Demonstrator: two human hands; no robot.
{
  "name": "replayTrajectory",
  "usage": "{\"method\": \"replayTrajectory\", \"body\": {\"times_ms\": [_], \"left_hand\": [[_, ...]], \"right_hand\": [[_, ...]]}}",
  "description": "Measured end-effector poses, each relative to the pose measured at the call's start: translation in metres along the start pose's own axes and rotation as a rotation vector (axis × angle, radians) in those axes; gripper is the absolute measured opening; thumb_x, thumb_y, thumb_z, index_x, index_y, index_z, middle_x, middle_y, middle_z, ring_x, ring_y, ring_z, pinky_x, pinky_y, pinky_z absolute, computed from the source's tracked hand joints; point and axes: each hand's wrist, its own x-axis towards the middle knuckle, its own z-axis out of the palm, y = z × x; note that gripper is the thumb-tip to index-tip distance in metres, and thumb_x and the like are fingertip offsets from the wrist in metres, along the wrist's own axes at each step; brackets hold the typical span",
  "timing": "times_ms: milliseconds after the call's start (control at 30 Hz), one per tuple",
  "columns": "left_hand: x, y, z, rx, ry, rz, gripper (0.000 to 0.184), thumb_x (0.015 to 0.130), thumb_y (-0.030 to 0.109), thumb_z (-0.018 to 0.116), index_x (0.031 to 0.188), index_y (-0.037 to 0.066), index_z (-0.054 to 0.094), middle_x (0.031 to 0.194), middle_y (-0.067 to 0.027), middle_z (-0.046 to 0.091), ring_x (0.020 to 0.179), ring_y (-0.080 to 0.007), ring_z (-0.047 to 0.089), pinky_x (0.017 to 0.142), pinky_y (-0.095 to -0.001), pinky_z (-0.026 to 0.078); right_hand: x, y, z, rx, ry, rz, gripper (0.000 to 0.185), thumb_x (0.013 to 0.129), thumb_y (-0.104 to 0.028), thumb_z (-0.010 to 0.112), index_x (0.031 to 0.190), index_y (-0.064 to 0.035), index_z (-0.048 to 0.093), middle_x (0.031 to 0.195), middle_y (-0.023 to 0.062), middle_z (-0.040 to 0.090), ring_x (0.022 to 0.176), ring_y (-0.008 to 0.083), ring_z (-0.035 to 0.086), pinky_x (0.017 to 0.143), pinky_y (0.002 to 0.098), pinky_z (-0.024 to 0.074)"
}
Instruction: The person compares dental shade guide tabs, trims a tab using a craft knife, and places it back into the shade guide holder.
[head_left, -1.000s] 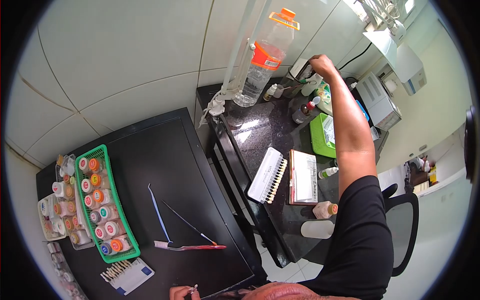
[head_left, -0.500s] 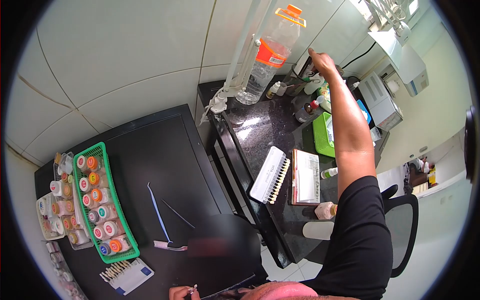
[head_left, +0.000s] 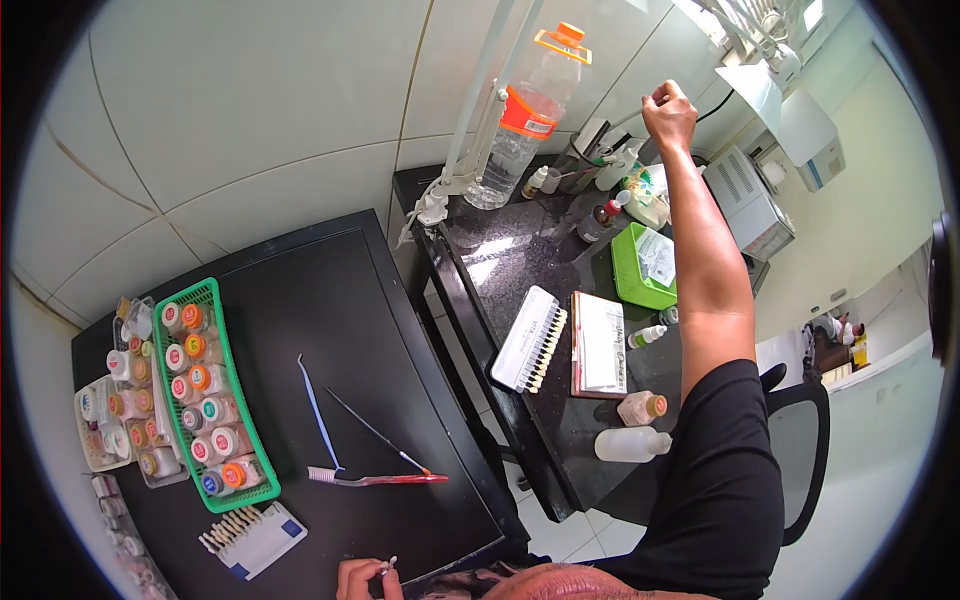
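Right grip (head_left: 668, 112) near filled dark holder (head_left: 574, 172); green basket (head_left: 250, 498) holds jars (head_left: 210, 409) (capped).

The countertop (head_left: 535, 250) looks glossy, the big bottle (head_left: 527, 120) smooth, clear plastic.

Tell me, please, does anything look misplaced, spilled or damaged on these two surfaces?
I see no spill or damage. Only the white shade guide looks slightly odd: it lies slanted at the edge of the dark counter, and one corner seems to overhang.
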Motion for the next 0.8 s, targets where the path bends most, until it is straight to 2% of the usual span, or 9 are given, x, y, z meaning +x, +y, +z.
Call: {"method": "replayTrajectory", "body": {"times_ms": [100,200,267,367,400,600,633,667,800], "left_hand": [[-0.001,-0.006,-0.001,-0.043,-0.019,0.028,0.016,0.101,0.005,0.078,0.115,0.009,0.073,0.123,-0.0147,0.070,0.090,-0.0353,0.073,0.077,-0.0376,0.061],[0.013,-0.005,0.000,-0.068,0.015,0.130,0.013,0.088,-0.005,0.075,0.097,-0.003,0.067,0.093,-0.0164,0.067,0.080,-0.0279,0.069,0.069,-0.0370,0.055],[0.010,-0.006,0.000,-0.127,0.010,0.100,0.009,0.093,-0.006,0.071,0.097,-0.002,0.064,0.095,-0.0122,0.063,0.083,-0.0204,0.064,0.072,-0.0323,0.052],[0.016,-0.008,-0.002,-0.227,0.047,0.056,0.007,0.094,-0.003,0.071,0.096,-0.002,0.064,0.094,-0.0128,0.064,0.081,-0.0204,0.062,0.070,-0.0320,0.049],[0.014,-0.008,-0.008,-0.272,0.017,0.007,0.006,0.097,-0.004,0.069,0.100,-0.003,0.063,0.095,-0.0109,0.063,0.083,-0.0172,0.061,0.073,-0.0308,0.050],[-0.022,-0.016,-0.048,-0.552,0.028,-0.330,0.028,0.099,-0.005,0.076,0.124,-0.002,0.063,0.106,-0.0045,0.070,0.091,-0.0057,0.062,0.080,-0.0219,0.049],[-0.030,-0.018,-0.057,-0.463,0.025,-0.328,0.027,0.098,-0.004,0.077,0.123,-0.002,0.065,0.104,-0.0043,0.071,0.089,-0.0057,0.062,0.078,-0.0221,0.050],[-0.036,-0.021,-0.065,-0.377,0.024,-0.317,0.027,0.098,-0.003,0.079,0.121,-0.002,0.066,0.102,-0.0040,0.072,0.087,-0.0057,0.063,0.076,-0.0222,0.050],[-0.047,-0.028,-0.087,0.015,0.061,-0.158,0.024,0.094,0.000,0.084,0.114,-0.001,0.070,0.093,-0.0041,0.077,0.078,-0.0066,0.065,0.071,-0.0231,0.051]], "right_hand": [[-0.002,-0.016,-0.036,0.061,0.067,-0.070,0.018,0.088,-0.021,0.082,0.092,-0.0071,0.070,0.084,0.0121,0.078,0.084,0.0305,0.078,0.081,0.0433,0.0607],[-0.010,-0.043,-0.095,0.143,0.135,-0.131,0.018,0.091,-0.020,0.081,0.095,-0.0079,0.069,0.082,0.0102,0.077,0.077,0.0253,0.077,0.077,0.0401,0.0596],[-0.021,-0.067,-0.142,0.202,0.159,-0.163,0.018,0.093,-0.021,0.081,0.097,-0.0078,0.069,0.083,0.0098,0.077,0.077,0.0230,0.075,0.077,0.0389,0.0588],[-0.043,-0.061,-0.215,0.612,0.076,-0.465,0.014,0.104,-0.016,0.075,0.113,-0.0044,0.075,0.107,0.0036,0.078,0.095,0.0109,0.069,0.091,0.0307,0.0548],[-0.079,-0.082,-0.253,0.670,-0.015,-0.352,0.016,0.109,-0.011,0.068,0.117,-0.0001,0.077,0.117,0.0066,0.078,0.104,0.0134,0.071,0.098,0.0300,0.0535],[-0.325,-0.134,-0.362,0.893,-0.300,-0.528,0.018,0.111,-0.017,0.068,0.119,-0.0009,0.064,0.099,0.0185,0.068,0.089,0.0225,0.064,0.078,0.0355,0.0538],[-0.370,-0.142,-0.363,0.951,-0.378,-0.485,0.020,0.111,-0.018,0.068,0.120,-0.0010,0.062,0.096,0.0205,0.067,0.087,0.0240,0.063,0.074,0.0364,0.0539],[-0.414,-0.156,-0.359,1.092,-0.443,-0.278,0.024,0.110,-0.023,0.071,0.118,-0.0024,0.062,0.089,0.0149,0.063,0.083,0.0220,0.062,0.072,0.0344,0.0526],[-0.546,-0.192,-0.338,1.596,-0.819,0.709,0.021,0.112,-0.015,0.066,0.102,-0.0097,0.048,0.095,0.0139,0.068,0.080,0.0230,0.068,0.065,0.0322,0.0568]]}}
